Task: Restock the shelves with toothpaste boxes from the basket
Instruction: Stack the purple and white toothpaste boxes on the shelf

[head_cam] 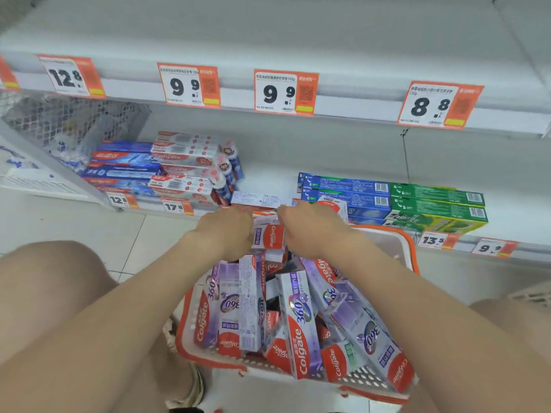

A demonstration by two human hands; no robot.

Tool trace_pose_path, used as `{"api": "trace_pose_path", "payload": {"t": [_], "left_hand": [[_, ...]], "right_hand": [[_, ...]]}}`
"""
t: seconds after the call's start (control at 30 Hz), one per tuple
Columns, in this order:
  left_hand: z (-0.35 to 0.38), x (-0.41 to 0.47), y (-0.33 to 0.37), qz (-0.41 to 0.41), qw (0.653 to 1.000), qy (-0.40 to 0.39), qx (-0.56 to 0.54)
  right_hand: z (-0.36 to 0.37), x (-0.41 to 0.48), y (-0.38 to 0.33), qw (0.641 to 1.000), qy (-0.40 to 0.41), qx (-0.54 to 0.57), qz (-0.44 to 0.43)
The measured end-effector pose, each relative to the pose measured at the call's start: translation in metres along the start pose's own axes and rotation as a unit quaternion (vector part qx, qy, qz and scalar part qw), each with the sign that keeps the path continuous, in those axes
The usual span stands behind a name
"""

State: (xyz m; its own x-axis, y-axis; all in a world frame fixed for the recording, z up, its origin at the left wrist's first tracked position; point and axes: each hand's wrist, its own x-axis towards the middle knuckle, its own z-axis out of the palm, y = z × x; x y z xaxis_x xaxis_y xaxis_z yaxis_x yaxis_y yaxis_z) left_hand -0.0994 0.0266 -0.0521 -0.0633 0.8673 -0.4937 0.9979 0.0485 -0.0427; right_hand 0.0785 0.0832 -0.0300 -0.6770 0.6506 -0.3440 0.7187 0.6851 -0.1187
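Note:
A white basket with an orange rim [182,332] sits on the floor between my knees, filled with several purple, white and red Colgate toothpaste boxes [298,320]. My left hand [226,231] and my right hand [310,228] reach over the basket's far end to the front of the lower shelf [268,177]. Together they grip a white and red toothpaste box [256,201] lying crosswise at the shelf edge; my fingers curl over it and hide its lower part.
Stacked red, white and blue boxes [179,168] fill the shelf's left part; blue boxes [346,195] and green boxes [438,204] fill the right. Orange price tags [286,92] line the bare upper shelf. A mesh divider [71,123] stands at left.

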Motion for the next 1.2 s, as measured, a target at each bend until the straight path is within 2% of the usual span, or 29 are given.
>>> {"api": "trace_pose_path", "payload": {"t": [0.2, 0.37, 0.5, 0.6, 0.67, 0.9, 1.07, 1.2], "left_hand": [[0.035, -0.016, -0.039, 0.011, 0.999, -0.01, -0.039], [0.06, -0.038, -0.056, 0.026, 0.999, -0.013, -0.018], [0.079, -0.056, -0.054, 0.04, 0.998, -0.046, -0.02], [0.091, -0.072, -0.061, 0.059, 0.993, -0.099, -0.019], [0.103, -0.079, -0.066, 0.053, 0.991, -0.118, -0.012], [0.133, -0.074, -0.068, 0.054, 0.987, -0.095, 0.12], [0.137, -0.068, -0.096, 0.127, 0.974, -0.056, 0.177], [0.136, -0.072, -0.123, 0.176, 0.969, -0.031, 0.17]], "right_hand": [[0.01, 0.006, -0.043, 0.999, 0.013, 0.038, 0.031], [0.039, -0.009, -0.074, 0.99, 0.059, 0.095, 0.085], [0.06, -0.041, -0.098, 0.989, 0.081, 0.057, 0.106], [0.06, -0.053, -0.112, 0.993, 0.076, 0.004, 0.094], [0.059, -0.058, -0.118, 0.993, 0.07, 0.01, 0.091], [0.076, -0.035, -0.147, 0.995, 0.043, 0.051, 0.069], [0.076, -0.006, -0.152, 0.992, -0.01, -0.035, 0.122], [0.079, 0.012, -0.164, 0.984, -0.024, 0.007, 0.178]]}}
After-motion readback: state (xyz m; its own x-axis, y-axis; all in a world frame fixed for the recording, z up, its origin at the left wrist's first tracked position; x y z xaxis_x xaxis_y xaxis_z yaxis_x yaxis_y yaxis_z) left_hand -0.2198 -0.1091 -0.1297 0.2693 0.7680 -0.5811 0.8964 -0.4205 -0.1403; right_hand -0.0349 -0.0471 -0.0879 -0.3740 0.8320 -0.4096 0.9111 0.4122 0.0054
